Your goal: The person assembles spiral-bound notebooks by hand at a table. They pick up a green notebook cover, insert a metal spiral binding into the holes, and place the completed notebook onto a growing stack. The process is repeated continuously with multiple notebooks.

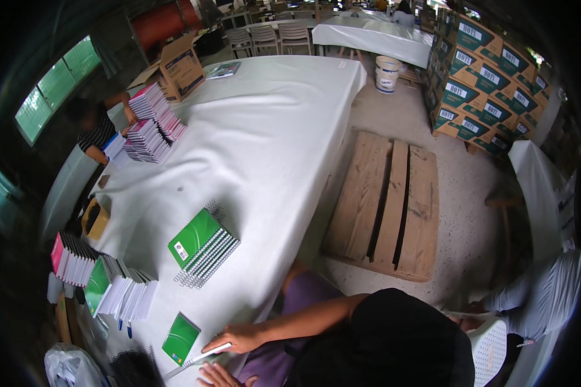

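My right hand (pixel 239 338) has its fingers closed on a slim white bar-like thing (pixel 214 351), whose exact kind I cannot make out. The bar's far end meets the lower edge of a small green notebook (pixel 181 337) lying on the table. By that same edge runs a thin strip of metal wire binding (pixel 177 371). Just below, at the lower edge of the view, my left hand (pixel 218 375) is partly cut off, its visible fingers stretched out beside the bar's near end.
Farther up the white-covered table (pixel 265 122) stands a stack of green spiral notebooks (pixel 203 245). Green and pink notebooks (pixel 119 287) line the left edge. Another person (pixel 97 132) handles pink-covered stacks (pixel 153 122). A wooden pallet (pixel 387 206) and stacked cartons (pixel 484 84) stand right.
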Demonstrator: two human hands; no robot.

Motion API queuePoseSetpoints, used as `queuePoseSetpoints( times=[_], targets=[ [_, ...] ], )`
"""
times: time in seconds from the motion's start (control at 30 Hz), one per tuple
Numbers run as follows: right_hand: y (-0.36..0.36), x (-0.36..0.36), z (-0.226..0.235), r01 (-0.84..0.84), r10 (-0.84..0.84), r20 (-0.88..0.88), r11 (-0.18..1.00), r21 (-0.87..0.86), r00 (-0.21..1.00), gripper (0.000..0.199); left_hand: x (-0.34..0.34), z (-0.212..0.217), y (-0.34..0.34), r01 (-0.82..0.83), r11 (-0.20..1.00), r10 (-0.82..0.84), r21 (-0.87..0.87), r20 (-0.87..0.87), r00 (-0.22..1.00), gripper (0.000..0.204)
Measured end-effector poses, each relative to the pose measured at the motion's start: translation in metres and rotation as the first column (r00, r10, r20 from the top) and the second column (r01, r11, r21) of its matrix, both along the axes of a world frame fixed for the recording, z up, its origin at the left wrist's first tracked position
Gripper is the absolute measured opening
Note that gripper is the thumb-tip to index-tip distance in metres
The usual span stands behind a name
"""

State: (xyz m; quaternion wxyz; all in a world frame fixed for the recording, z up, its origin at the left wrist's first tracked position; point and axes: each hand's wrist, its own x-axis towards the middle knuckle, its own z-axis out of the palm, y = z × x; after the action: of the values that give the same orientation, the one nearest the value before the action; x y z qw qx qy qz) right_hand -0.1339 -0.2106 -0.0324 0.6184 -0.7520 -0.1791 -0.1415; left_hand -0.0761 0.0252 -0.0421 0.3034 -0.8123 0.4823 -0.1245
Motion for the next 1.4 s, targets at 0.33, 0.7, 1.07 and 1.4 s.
queuePoseSetpoints(
  times=[0.33,0.7,1.07,1.4],
  targets=[
    [0.011,0.007,-0.043,-0.008,0.020,0.091,0.992,-0.128,0.996,0.065,0.008,-0.045,-0.006,0.251,0.688,-0.294,-0.681,0.054,0.954,0.102],
    [0.038,0.006,-0.021,0.142,-0.074,0.341,0.974,-0.177,0.937,0.045,0.044,0.003,-0.019,0.100,0.275,-0.099,-0.956,0.076,0.992,0.112],
    [0.029,0.005,-0.029,0.089,-0.082,0.127,0.995,-0.051,0.989,0.053,-0.015,-0.026,-0.047,0.089,0.512,-0.397,-0.854,-0.144,0.906,0.108],
    [0.014,0.013,-0.016,-0.019,0.032,-0.078,0.986,0.163,0.996,0.065,-0.025,-0.029,-0.059,0.109,0.495,-0.483,-0.862,-0.169,0.859,0.089]
  ],
)
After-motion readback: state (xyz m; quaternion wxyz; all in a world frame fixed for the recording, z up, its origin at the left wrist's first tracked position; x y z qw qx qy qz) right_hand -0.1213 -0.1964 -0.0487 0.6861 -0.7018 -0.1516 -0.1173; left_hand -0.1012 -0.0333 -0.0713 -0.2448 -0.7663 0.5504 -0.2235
